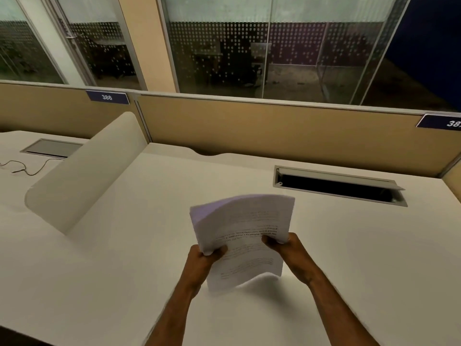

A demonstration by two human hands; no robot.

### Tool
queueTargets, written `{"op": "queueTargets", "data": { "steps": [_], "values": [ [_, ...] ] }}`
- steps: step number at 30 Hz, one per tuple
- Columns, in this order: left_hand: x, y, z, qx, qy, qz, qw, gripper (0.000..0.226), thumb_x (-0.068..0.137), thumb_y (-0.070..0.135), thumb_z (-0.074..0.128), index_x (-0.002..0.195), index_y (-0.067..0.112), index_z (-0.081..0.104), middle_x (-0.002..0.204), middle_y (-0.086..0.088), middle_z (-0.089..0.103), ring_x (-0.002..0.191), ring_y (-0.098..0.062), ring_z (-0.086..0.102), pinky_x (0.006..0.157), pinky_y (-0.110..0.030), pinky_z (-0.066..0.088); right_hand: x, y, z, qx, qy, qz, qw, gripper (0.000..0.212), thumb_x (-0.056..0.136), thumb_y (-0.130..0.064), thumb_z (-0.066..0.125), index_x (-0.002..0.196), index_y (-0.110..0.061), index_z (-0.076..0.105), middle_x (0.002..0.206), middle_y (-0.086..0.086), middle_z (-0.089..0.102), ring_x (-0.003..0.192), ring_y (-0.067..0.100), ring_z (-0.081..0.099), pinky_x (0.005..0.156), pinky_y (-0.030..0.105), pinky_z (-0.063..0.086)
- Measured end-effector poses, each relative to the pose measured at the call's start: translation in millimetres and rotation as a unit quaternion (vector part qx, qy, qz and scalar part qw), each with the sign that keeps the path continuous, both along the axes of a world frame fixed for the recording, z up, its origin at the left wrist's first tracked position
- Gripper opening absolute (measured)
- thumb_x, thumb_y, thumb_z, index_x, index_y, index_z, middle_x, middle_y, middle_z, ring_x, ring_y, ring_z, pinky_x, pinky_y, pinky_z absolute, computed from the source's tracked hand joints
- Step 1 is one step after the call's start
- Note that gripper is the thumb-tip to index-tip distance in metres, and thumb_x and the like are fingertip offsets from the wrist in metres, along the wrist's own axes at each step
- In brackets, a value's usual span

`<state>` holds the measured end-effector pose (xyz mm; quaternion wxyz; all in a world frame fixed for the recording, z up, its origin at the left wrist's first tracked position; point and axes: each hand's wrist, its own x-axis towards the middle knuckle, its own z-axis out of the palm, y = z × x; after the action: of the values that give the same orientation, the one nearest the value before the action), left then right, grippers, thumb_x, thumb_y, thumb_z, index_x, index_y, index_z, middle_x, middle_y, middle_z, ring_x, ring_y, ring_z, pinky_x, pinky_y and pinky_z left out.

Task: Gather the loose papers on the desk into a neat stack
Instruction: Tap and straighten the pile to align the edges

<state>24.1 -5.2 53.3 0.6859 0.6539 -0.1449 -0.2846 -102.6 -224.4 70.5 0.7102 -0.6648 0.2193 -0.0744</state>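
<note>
I am holding the stack of papers (243, 236) between both hands, raised above the desk (124, 270) and not touching its surface. My left hand (203, 262) is gripping the left edge of the stack, with the thumb lying across the top sheet and the fingers wrapping underneath. My right hand (287, 250) is gripping the right edge in the same manner, thumb on top and pointing inward. Both hands are closing firmly on the paper.

The stack is sitting near the centre of the view, over the near-middle area of the desk. The top sheet is showing printed text lines, and these are reading upside down from my position. The sheets are bowing: the far edge is arching upward, and the near edge is curling and hanging free below my hands. At the far left corner the sheet edges are fanning slightly, so the alignment is not exact there. The paper is appearing slightly blurred.

Beyond the stack and to the right, a cable hatch (339, 186) is standing open in the desk surface. To the left, a white curved divider (84, 176) is separating this desk from the neighbouring one, where a thin cable (27, 168) is lying. A tan partition (249, 123) is running along the back, carrying a label (107, 97) reading 386.
</note>
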Motion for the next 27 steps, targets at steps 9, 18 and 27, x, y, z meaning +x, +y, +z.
{"op": "queueTargets", "data": {
  "steps": [9, 18, 27],
  "values": [
    [7, -23, 47, -0.219, 0.093, 0.121, 0.964, 0.049, 0.069, 0.028, 0.092, 0.116, 0.034, 0.078, 0.126, 0.002, 0.076, 0.113, -0.019, 0.074, 0.088, -0.037, 0.064, -24, -13, -8, 0.108, -0.073, -0.02, 0.991, 0.073, 0.082, -0.021, 0.078, 0.147, -0.022, 0.044, 0.137, 0.007, 0.066, 0.133, 0.024, 0.058, 0.108, 0.037, 0.044],
    [-23, -27, 25, -0.257, 0.207, 0.093, 0.939, 0.075, 0.067, 0.021, 0.094, 0.135, 0.025, 0.062, 0.135, -0.005, 0.072, 0.12, -0.025, 0.071, 0.093, -0.041, 0.062, 0, 10, 30, 0.173, -0.14, -0.11, 0.969, 0.024, 0.087, -0.017, 0.073, 0.109, -0.027, 0.075, 0.109, 0.01, 0.076, 0.097, 0.025, 0.075, 0.077, 0.04, 0.061],
    [80, 58, 55, -0.045, -0.028, -0.029, 0.998, 0.057, 0.071, 0.041, 0.089, 0.121, 0.017, 0.075, 0.113, -0.008, 0.081, 0.102, -0.022, 0.077, 0.081, -0.031, 0.064, -22, -32, 35, 0.06, -0.062, -0.033, 0.996, 0.034, 0.078, -0.036, 0.079, 0.11, -0.027, 0.076, 0.109, 0.01, 0.077, 0.1, 0.029, 0.074, 0.077, 0.037, 0.062]
  ]
}}
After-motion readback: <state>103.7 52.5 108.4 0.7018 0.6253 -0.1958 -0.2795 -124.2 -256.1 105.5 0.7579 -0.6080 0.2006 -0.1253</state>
